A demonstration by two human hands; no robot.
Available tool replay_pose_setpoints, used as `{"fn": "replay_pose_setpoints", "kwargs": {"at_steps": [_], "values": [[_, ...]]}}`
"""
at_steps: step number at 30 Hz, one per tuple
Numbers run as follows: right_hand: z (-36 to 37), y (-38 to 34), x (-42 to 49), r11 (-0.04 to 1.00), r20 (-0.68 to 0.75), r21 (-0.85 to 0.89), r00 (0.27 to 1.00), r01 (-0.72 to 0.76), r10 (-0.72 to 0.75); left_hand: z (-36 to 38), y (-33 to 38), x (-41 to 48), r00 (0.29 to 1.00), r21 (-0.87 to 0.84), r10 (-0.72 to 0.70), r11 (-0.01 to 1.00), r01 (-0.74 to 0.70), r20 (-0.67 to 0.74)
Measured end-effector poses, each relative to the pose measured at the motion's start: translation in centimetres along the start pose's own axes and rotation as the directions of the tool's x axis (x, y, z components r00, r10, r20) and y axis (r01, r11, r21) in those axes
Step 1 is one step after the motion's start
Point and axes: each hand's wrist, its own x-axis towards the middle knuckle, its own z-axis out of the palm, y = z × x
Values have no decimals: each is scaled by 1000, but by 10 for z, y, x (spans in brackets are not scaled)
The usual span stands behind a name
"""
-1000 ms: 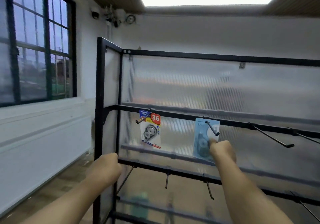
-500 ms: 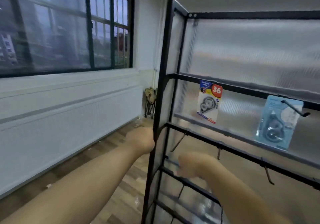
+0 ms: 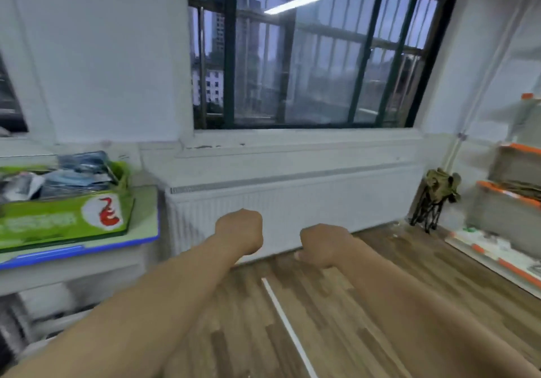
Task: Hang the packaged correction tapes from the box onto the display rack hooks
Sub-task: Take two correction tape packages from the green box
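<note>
Right of the green box (image 3: 63, 219), left hand (image 3: 238, 232) fisted, right hand (image 3: 322, 244) loosely curled, both empty; correction tapes (image 3: 73, 177) wait inside. More to hang, I'd say.

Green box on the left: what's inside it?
Blurred packaged items, bluish and grey, are piled up to the rim of the green box. Its front wall hides whatever lies beneath them.

- Nothing can be read anywhere.
- The green box (image 3: 63, 222) bears white lettering and a red mark on a white oval, all too blurred to read.
</note>
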Motion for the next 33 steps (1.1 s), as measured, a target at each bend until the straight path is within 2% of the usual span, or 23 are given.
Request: {"fn": "replay_pose_setpoints", "kwargs": {"at_steps": [5,10,15,20,24,27,31,33], "values": [[-35,-128,110,988,62,18,987,150,-151,-5,-157,18,978,4,-194,981,195,70],[-73,-228,196,946,19,-61,948,319,-319,-5,-282,35,932,-33,-357,933,359,55],[-97,-317,303,877,-7,-133,884,462,-467,1,-390,70,849,-40,-523,849,526,67],[-125,-390,401,792,45,-137,803,594,-594,-4,-477,101,746,-15,-657,749,662,104],[-135,-449,464,786,14,-146,795,601,-606,-8,-539,107,662,-5,-743,665,747,102],[-135,-489,499,756,52,-176,772,631,-633,-3,-585,111,617,6,-781,620,784,99],[-134,-531,537,773,65,-156,787,615,-613,8,-647,130,637,25,-760,645,764,131],[-134,-548,553,808,65,-138,819,573,-570,14,-678,143,650,7,-741,660,751,168]]}}
